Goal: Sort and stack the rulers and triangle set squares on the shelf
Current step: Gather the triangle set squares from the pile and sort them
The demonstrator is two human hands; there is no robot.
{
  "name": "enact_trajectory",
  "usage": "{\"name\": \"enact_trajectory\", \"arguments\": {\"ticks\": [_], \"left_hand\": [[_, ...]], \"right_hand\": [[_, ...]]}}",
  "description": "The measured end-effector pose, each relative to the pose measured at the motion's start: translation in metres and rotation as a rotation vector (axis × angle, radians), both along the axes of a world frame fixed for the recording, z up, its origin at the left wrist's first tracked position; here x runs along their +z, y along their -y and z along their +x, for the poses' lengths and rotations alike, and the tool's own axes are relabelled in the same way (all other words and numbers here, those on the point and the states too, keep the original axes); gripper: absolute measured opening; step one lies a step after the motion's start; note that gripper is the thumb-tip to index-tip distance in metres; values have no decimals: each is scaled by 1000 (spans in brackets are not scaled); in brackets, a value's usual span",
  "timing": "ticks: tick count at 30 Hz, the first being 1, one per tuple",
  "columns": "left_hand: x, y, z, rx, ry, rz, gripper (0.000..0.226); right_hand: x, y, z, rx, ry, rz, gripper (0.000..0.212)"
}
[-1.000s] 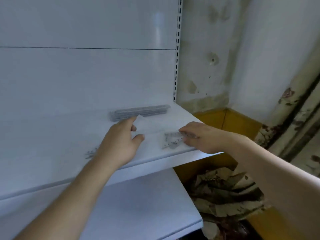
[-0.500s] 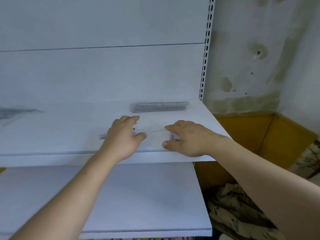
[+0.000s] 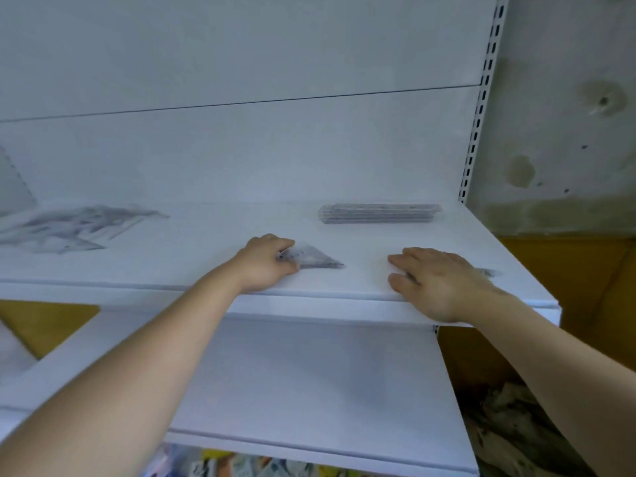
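Note:
On the white shelf [image 3: 206,270], my left hand [image 3: 265,266] pinches the left end of a clear triangle set square [image 3: 315,259] that lies flat, its point aimed right. My right hand [image 3: 433,280] rests palm down near the shelf's front edge, fingers straight. A clear piece [image 3: 487,271] pokes out from under it on the right; its shape is hidden. A neat stack of clear rulers [image 3: 378,213] lies at the back right. A loose heap of clear rulers and set squares [image 3: 69,227] lies at the far left, blurred.
A lower white shelf [image 3: 309,380] juts out below my arms. A slotted upright [image 3: 480,98] ends the shelving on the right, with a stained wall and a yellow-brown floor band beyond. Crumpled paper [image 3: 523,432] lies at the bottom right.
The view swung left, revealing the heap at the far left. My hands moved apart; the left one now holds a set square out to the side, the right one lies flat.

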State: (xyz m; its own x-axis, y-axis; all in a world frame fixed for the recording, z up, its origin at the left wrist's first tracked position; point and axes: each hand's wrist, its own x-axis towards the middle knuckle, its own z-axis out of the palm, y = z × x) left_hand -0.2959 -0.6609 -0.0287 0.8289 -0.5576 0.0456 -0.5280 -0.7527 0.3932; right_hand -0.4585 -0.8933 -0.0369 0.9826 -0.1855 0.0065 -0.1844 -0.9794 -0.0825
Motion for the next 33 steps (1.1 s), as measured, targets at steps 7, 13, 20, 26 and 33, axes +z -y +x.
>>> {"name": "enact_trajectory", "arguments": {"ticks": [7,13,20,26,33], "left_hand": [[6,15,-4,-53,32,12,53],[7,-9,-6,-31,30,-24,51],[11,-98,31,18,79,62,52],[16,-207,85,93,126,124,52],[17,-315,142,192,129,96,49]], "right_hand": [[8,2,3,17,-86,-21,59],[39,-16,43,57,-85,-23,66],[58,-97,125,132,-84,-46,65],[69,-201,207,190,-45,-42,61],[65,-315,297,299,2,-26,58]]}}
